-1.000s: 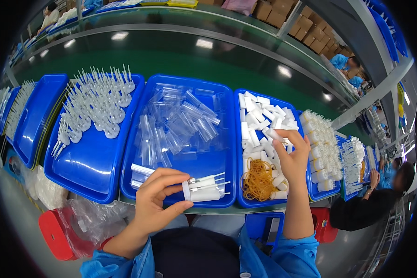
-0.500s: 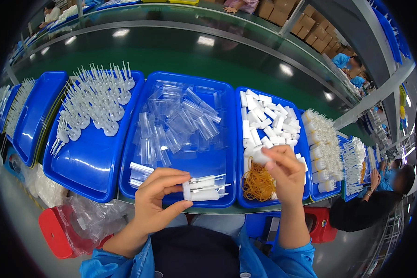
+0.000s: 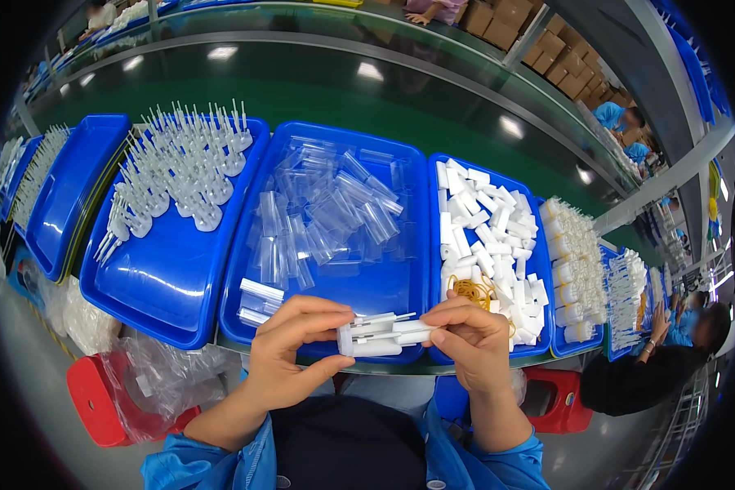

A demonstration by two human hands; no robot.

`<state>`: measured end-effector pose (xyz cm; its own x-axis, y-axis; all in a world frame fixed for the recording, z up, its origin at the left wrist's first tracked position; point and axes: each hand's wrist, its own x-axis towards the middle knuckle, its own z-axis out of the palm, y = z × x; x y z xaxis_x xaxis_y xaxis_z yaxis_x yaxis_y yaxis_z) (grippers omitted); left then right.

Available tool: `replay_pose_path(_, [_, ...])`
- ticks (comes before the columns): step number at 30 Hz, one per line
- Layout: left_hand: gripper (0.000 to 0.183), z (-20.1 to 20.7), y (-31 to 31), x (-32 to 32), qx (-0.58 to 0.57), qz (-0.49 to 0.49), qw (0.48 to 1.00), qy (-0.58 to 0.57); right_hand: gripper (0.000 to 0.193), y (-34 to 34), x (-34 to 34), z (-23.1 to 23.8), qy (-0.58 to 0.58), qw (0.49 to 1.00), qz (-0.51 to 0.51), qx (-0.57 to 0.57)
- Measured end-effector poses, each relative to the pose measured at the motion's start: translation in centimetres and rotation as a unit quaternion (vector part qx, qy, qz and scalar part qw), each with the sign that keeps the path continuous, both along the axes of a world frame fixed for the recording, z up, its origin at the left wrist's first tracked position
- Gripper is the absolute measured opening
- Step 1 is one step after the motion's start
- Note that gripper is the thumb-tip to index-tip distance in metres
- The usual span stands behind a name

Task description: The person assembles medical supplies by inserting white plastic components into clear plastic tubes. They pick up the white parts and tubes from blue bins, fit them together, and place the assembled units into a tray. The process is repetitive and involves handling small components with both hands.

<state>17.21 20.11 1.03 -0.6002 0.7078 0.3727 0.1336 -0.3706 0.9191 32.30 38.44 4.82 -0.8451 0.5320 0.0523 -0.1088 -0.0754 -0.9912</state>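
— Over the table's near edge, what are the hands doing?
— Left hand [image 3: 290,355] and right hand [image 3: 474,343] each close their grip on one end of a small white plastic bundle [image 3: 384,333] — held between them, off the table.
— And beyond?
— Middle blue tray [image 3: 384,286] of clear tubes [image 3: 327,216], then white caps [image 3: 482,220] with rubber bands [image 3: 469,290] at right — pin-like parts [image 3: 184,167] toward the far left corner.

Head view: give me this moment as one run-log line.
left hand: holds white parts bundle | right hand: on bundle's right end | position: over middle blue tray front edge | rubber bands: right tray
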Motion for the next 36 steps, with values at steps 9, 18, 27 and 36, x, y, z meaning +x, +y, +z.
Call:
replay_pose_path(9, [0.041, 0.1, -0.3, -0.1, -0.033, 0.008, 0.997, 0.065, 0.014, -0.4, -0.1, -0.4, -0.035, 0.982, -0.014, 0.183])
replay_pose_path(18, [0.042, 0.1, -0.3, -0.2, -0.029, 0.003, 0.996, 0.079, 0.02, -0.9, 0.0, -0.7, -0.012, 0.992, -0.066, 0.106])
replay_pose_path(27, [0.046, 0.3, -0.1, 0.0, -0.033, -0.008, 0.995, 0.093, 0.022, -2.3, -0.2, -0.3, 0.012, 0.964, -0.043, 0.264])
replay_pose_path(36, [0.047, 0.5, 0.0, -0.2, -0.042, -0.008, 0.995, 0.088, 0.023, -2.4, -0.6, 0.3, -0.012, 0.982, 0.01, 0.188])
